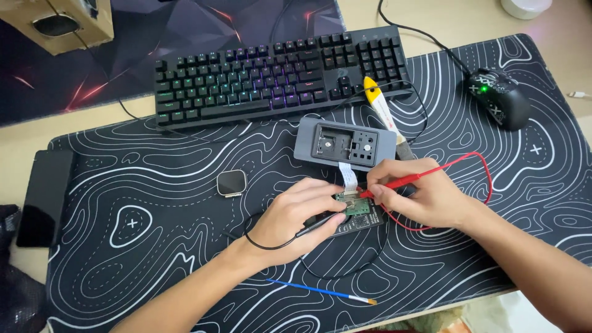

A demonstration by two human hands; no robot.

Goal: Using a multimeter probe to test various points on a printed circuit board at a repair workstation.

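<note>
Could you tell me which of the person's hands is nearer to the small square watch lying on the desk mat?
The left hand is nearer: it lies just right of and below the watch, apart from it. The right hand sits farther right, beyond the circuit board.

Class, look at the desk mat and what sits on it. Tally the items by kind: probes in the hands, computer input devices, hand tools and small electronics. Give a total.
Test probes: 2, a black probe in the left hand and a red probe in the right hand
Input devices: 2, keyboard, mouse
Hand tools: 2, yellow-handled tool, blue brush
Electronics: 3, green circuit board, grey fixture box, smartwatch body
Total: 9
</note>
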